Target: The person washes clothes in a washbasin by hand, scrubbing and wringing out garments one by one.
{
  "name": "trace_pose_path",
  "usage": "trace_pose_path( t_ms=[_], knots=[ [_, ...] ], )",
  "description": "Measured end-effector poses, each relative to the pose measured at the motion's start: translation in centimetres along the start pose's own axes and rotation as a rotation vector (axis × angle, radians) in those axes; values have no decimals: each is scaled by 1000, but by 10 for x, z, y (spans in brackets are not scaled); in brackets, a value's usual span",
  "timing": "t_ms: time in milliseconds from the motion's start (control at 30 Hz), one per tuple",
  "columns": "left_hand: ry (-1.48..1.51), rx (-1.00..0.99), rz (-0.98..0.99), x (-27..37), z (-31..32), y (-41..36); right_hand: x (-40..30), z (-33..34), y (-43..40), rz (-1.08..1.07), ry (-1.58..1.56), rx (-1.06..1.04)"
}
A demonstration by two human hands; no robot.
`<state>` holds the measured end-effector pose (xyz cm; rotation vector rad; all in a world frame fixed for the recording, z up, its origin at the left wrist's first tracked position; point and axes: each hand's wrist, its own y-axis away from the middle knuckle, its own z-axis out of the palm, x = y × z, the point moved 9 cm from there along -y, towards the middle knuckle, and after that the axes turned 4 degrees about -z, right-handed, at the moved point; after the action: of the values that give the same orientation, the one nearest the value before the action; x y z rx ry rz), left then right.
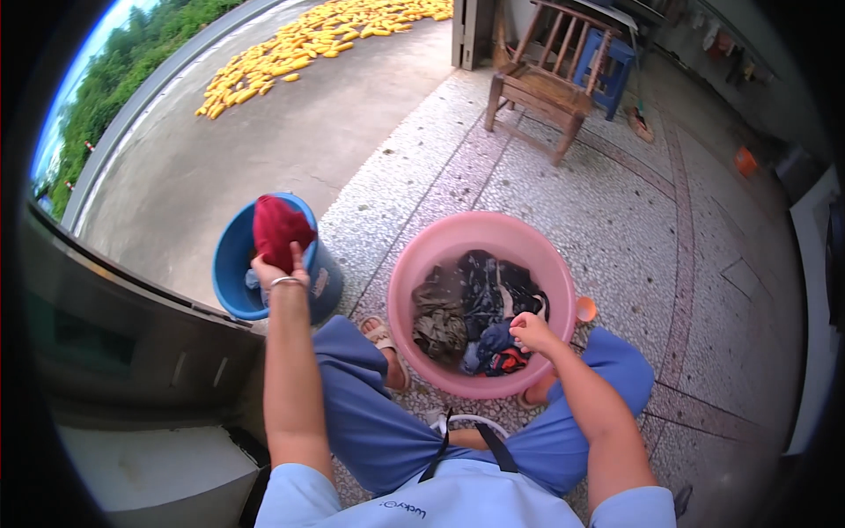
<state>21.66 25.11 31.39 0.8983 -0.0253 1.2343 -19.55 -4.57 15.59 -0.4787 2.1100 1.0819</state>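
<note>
My left hand (282,267) grips a bunched dark red cloth (278,228) over the mouth of a blue plastic bucket (228,264). Inside that bucket some pale cloth shows, partly hidden by my hand and the red cloth. My right hand (533,335) hangs above the near right side of a pink plastic basin (482,224), its fingers curled and nothing seen in them. Wet clothes lie in the basin: an olive-brown garment (439,320) at the left, a black garment (485,290) at the back, and dark blue and red-orange pieces (507,362) at the front.
A small orange cup (585,309) stands just right of the basin. Farther off are a wooden chair (548,86), a blue plastic stool (614,72) and a broom (639,125). Corn cobs (297,56) are spread on the concrete outside. A metal door panel (145,317) borders my left.
</note>
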Motion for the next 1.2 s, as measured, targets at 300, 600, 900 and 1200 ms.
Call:
trace_pose_path(
  t_ms=[300, 600, 900, 1200],
  knots=[
    [109, 103, 102, 43, -46, -69, 65, 24, -10, -81, 296, 78],
    [-462, -381, -570, -97, 24, 41, 77, 60, 1, -3, 871, -39],
    [-1480, -907, -89, -188, 40, 119, 89, 78, -11, 89, 959, -113],
    [-2477, -1577, 263, -261, -1, 154, 61, 18, -48, 64, -1007, 377]
  ],
)
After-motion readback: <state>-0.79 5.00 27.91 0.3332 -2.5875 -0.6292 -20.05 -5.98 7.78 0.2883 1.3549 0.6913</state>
